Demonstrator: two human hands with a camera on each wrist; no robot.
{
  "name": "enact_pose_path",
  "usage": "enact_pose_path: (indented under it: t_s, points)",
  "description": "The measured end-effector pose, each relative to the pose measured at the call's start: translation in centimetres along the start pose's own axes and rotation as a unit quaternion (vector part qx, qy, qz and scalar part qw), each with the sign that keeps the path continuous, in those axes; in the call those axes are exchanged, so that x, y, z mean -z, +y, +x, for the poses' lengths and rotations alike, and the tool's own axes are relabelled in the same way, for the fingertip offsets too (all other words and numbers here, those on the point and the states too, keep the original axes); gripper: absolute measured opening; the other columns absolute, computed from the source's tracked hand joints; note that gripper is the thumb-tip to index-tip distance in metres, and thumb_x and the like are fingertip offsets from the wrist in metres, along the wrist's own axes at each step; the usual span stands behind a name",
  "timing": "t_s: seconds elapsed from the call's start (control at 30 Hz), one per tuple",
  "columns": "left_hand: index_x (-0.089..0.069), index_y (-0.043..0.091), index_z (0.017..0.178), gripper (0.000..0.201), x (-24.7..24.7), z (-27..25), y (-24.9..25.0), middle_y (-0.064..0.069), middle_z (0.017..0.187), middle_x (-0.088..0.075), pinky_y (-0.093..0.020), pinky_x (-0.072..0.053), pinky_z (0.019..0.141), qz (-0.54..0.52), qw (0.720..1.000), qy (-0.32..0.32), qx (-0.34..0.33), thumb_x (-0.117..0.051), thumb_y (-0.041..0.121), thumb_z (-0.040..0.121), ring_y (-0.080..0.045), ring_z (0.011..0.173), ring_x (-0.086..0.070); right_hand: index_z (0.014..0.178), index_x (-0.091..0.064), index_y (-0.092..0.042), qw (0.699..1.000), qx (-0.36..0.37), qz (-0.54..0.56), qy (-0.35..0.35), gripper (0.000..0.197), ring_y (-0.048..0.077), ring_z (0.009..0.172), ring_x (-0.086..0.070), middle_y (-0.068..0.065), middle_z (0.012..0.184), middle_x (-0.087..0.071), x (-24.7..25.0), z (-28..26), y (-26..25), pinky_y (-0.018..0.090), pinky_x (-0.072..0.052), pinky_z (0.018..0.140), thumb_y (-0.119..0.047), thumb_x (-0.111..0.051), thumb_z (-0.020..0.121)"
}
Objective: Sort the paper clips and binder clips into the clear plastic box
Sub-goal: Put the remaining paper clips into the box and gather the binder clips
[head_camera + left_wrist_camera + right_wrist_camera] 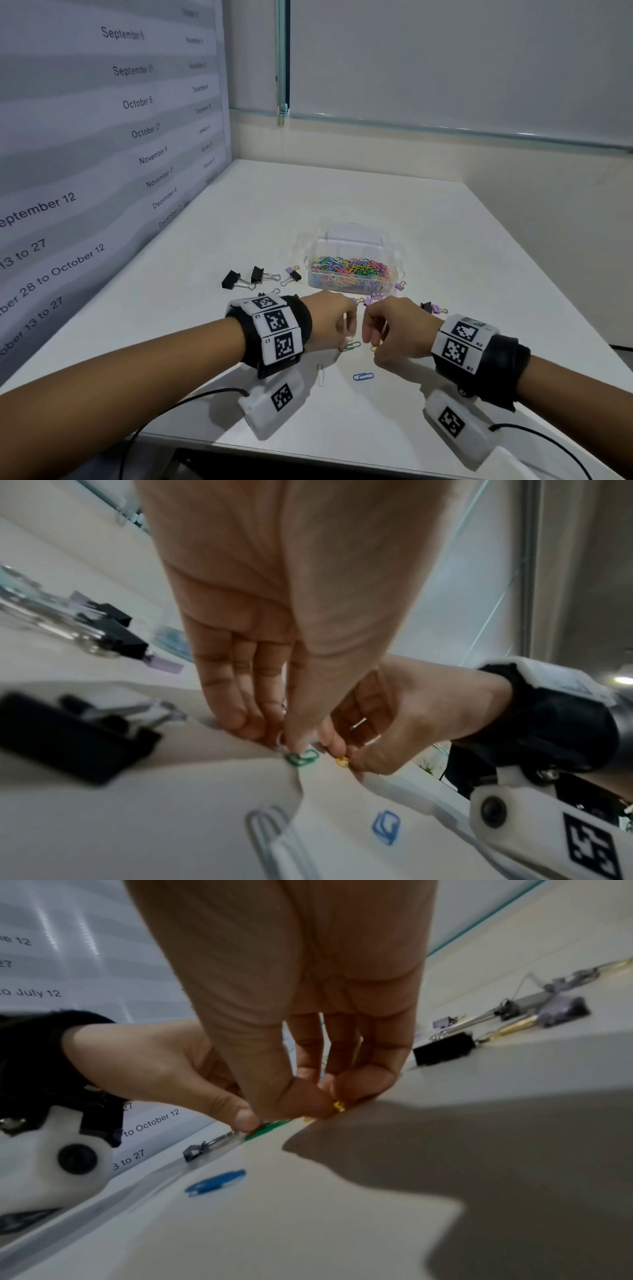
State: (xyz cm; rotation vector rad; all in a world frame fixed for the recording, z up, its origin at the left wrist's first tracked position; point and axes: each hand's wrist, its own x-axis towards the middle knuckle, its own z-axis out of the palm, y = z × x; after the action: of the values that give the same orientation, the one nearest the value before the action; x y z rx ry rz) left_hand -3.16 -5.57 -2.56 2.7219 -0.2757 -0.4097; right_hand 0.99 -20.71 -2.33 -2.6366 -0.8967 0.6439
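Both thin wire clips could skid from my fingertips on the smooth white table (394,212). My left hand (330,318) pinches the green paper clip (350,346) and my right hand (394,329) the small yellow paper clip (373,348), both knuckles-up just before the clear plastic box (352,270) of coloured clips.

Your left hand (330,318) covers most of the green paper clip (350,346), and your right hand (394,329) hides all but a sliver of the yellow clip (373,348). In your left wrist view the nearest black binder clip (68,734) is blurred and cut off by the left edge. The small purple clips (363,301) behind your knuckles are mostly hidden.
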Motion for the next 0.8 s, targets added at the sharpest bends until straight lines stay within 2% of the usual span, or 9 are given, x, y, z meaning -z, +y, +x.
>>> enact_pose_path:
  t_s: [0.1,0.27,0.33,0.43,0.5,0.6,0.73,0.8]
  points:
    - [-0.063,0.014,0.098,0.017,-0.3,0.5,0.5,-0.005,0.093,-0.067,-0.025,-0.04,0.07,0.002,1.0,-0.006,-0.01,-0.057,0.008,0.083,-0.014,0.078,-0.052,0.064,-0.057,-0.028,1.0,-0.004,-0.012,-0.002,0.024,0.008,0.065,-0.055,-0.006,0.072,-0.063,0.0,-0.1,0.3,0.017,-0.045,0.058,-0.007,-0.068,0.062]
    - [-0.066,0.012,0.098,0.015,-0.5,1.0,1.0,-0.004,0.103,-0.068,-0.024,-0.039,0.072,0.026,1.0,0.002,-0.011,-0.061,0.015,0.085,-0.016,0.084,-0.056,0.069,-0.061,-0.025,1.0,-0.006,-0.012,-0.008,0.021,0.009,0.062,-0.053,-0.007,0.065,-0.058,0.2,-0.6,0.7,0.019,-0.044,0.06,-0.005,-0.065,0.063]
    - [-0.065,0.014,0.097,0.017,-0.7,0.9,1.1,-0.002,0.101,-0.067,-0.025,-0.043,0.073,0.033,0.999,0.005,-0.003,-0.064,0.024,0.083,-0.017,0.088,-0.058,0.073,-0.063,-0.022,1.0,0.002,-0.004,-0.012,0.023,0.008,0.062,-0.053,-0.007,0.065,-0.059,0.3,-0.8,0.8,0.018,-0.044,0.06,-0.002,-0.064,0.063]
    - [-0.064,0.018,0.092,0.024,-0.8,0.4,1.2,0.003,0.09,-0.064,-0.026,-0.048,0.073,0.051,0.999,0.005,0.005,-0.071,0.034,0.074,-0.013,0.08,-0.055,0.076,-0.064,-0.022,0.999,0.02,0.018,-0.017,0.024,0.001,0.059,-0.054,-0.009,0.069,-0.062,0.3,-1.1,0.7,0.014,-0.043,0.058,-0.001,-0.065,0.064]
    - [-0.066,0.013,0.093,0.025,-0.6,0.4,1.2,-0.004,0.093,-0.069,-0.025,-0.043,0.07,0.072,0.997,-0.009,-0.01,-0.071,0.031,0.076,-0.014,0.077,-0.053,0.077,-0.064,-0.022,0.998,0.047,0.035,-0.032,0.025,-0.005,0.054,-0.054,-0.007,0.078,-0.067,0.1,-1.4,0.4,0.009,-0.041,0.056,0.0,-0.066,0.063]
    - [-0.069,0.006,0.097,0.024,-0.1,0.7,1.1,-0.014,0.096,-0.07,-0.026,-0.04,0.068,0.085,0.996,-0.03,-0.028,-0.068,0.023,0.079,-0.02,0.077,-0.054,0.083,-0.064,-0.021,0.992,0.083,0.06,-0.072,0.027,-0.013,0.052,-0.054,-0.007,0.085,-0.067,-0.4,-1.8,-0.3,0.011,-0.043,0.063,0.001,-0.068,0.067]
    - [-0.067,0.005,0.098,0.022,0.2,0.7,0.8,-0.013,0.099,-0.069,-0.027,-0.042,0.071,0.107,0.993,-0.047,-0.02,-0.065,0.02,0.082,-0.019,0.079,-0.054,0.088,-0.065,-0.026,0.993,0.09,0.048,-0.059,0.027,-0.011,0.05,-0.052,-0.01,0.087,-0.065,-1.1,-1.5,-0.4,0.016,-0.047,0.068,-0.006,-0.071,0.07]
    - [-0.068,0.007,0.091,0.019,0.3,0.4,0.6,-0.011,0.094,-0.069,-0.028,-0.043,0.07,0.128,0.991,-0.04,-0.015,-0.06,0.023,0.083,-0.02,0.078,-0.054,0.092,-0.067,-0.024,0.994,0.09,0.032,-0.055,0.025,-0.01,0.05,-0.051,-0.011,0.083,-0.064,-1.1,-1.4,-0.3,0.012,-0.045,0.065,-0.011,-0.072,0.072]
